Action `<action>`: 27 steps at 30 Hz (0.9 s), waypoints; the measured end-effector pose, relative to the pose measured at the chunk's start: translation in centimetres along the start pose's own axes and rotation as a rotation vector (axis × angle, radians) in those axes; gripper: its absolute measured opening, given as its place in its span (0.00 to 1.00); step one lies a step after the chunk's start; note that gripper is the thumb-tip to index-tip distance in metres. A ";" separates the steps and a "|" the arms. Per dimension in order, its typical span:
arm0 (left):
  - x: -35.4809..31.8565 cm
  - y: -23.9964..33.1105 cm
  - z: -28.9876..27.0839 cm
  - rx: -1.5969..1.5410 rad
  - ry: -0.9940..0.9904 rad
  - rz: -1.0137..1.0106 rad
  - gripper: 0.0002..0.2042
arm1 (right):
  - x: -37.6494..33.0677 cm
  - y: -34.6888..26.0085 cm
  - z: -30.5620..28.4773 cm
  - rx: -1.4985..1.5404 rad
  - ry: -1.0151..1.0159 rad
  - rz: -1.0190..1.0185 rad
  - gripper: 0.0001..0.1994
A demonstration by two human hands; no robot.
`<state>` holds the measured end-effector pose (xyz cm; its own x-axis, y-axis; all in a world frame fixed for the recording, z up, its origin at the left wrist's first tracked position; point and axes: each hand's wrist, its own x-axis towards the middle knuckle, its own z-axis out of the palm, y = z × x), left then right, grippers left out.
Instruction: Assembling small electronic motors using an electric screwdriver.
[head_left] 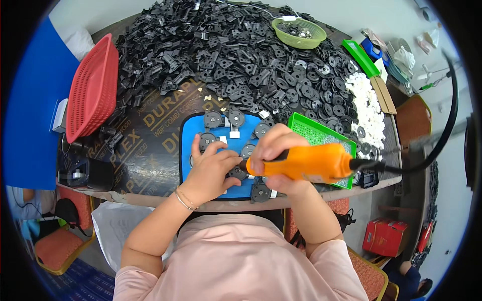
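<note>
- The right hand (277, 156), at the centre of the frame, is wrapped around the front of an orange power screwdriver (324, 163), which lies almost level and points left.
- The left hand (213, 168), just left of it, has its fingers spread; its thumb and forefinger lie around a black round part (237, 172) at the tool's tip. Whether they pinch the part cannot be told, as the fingers cover much of it.
- A thin bracelet (186, 198) circles the left wrist.
- Beneath both hands, at the centre, a blue mat (189, 131) carries more black wheel-like assemblies (213, 119), some with white pieces attached.
- Right of the mat, partly behind the tool, a green tray (307, 129) holds small silvery pieces.
- Across the top of the frame, a heap of black brackets (201, 52) covers the desk (143, 173), with black discs (326, 95) at its right side.
- A yellow-green bowl (296, 41) sits upper right; white pieces (369, 113) are piled below and right of it.
- A red basket (93, 90) stands tilted at upper left.
- At lower right, a red box (385, 237) sits below desk level.
</note>
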<state>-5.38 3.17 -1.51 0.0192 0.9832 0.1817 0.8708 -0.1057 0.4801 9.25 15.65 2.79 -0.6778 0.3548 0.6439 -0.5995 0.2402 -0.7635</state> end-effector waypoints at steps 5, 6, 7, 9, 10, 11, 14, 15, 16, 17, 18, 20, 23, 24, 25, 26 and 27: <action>0.2 -0.1 0.3 -0.024 0.002 -0.026 0.21 | 1.8 -1.4 -0.4 0.230 0.259 0.035 0.17; 0.2 -0.1 0.3 -0.033 -0.006 -0.030 0.21 | 2.2 -2.0 -0.9 0.234 0.201 0.029 0.17; 0.2 0.0 0.1 -0.032 -0.006 -0.026 0.21 | 2.5 -2.9 -1.6 0.089 0.143 0.001 0.16; 0.1 0.1 -0.1 -0.014 0.011 -0.054 0.21 | 1.7 -3.9 -3.0 -0.034 0.252 -0.039 0.15; 0.1 0.2 0.1 -0.018 0.008 -0.047 0.21 | 1.0 -4.3 -3.6 -0.163 0.367 -0.074 0.14; 0.1 0.4 0.1 0.011 0.020 -0.055 0.21 | 0.3 -4.6 -4.1 -0.165 0.368 -0.075 0.14; -0.2 1.0 0.2 0.058 0.037 -0.058 0.24 | -1.8 -4.1 -5.0 -0.307 0.687 0.022 0.11; -0.3 1.2 0.2 0.080 0.044 -0.057 0.25 | -2.3 -3.8 -5.0 -0.273 0.688 0.051 0.10; -0.3 1.3 0.1 0.079 0.042 -0.054 0.25 | -2.8 -3.4 -5.1 -0.240 0.691 0.080 0.09; -0.4 1.5 0.0 0.069 0.046 -0.042 0.26 | -3.3 -3.0 -5.3 -0.265 0.678 0.080 0.09; -0.4 1.6 -0.2 0.059 0.050 -0.030 0.27 | -3.5 -2.9 -5.4 -0.266 0.680 0.081 0.09; -0.5 1.6 -0.5 0.044 0.018 -0.032 0.27 | -3.6 -2.7 -5.4 -0.276 0.672 0.032 0.09; -0.6 1.4 -0.5 0.025 -0.016 -0.038 0.27 | -3.5 -2.8 -5.3 -0.264 0.661 0.057 0.09; -0.7 1.3 -0.4 0.022 -0.020 -0.042 0.26 | -3.5 -2.7 -5.3 -0.262 0.660 0.058 0.09; -0.7 1.2 -0.3 0.022 -0.019 -0.044 0.26 | -3.6 -2.7 -5.3 -0.259 0.646 0.041 0.09; -0.7 1.2 -0.2 0.020 -0.020 -0.049 0.26 | -3.6 -2.6 -5.3 -0.257 0.633 0.024 0.09; -0.8 1.3 -0.2 0.017 -0.021 -0.054 0.25 | -3.6 -2.7 -5.3 -0.255 0.632 0.025 0.09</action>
<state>-4.40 2.26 -0.87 -0.0178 0.9903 0.1377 0.8791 -0.0501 0.4739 15.55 18.51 2.27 -0.2652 0.8040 0.5322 -0.4149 0.4031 -0.8157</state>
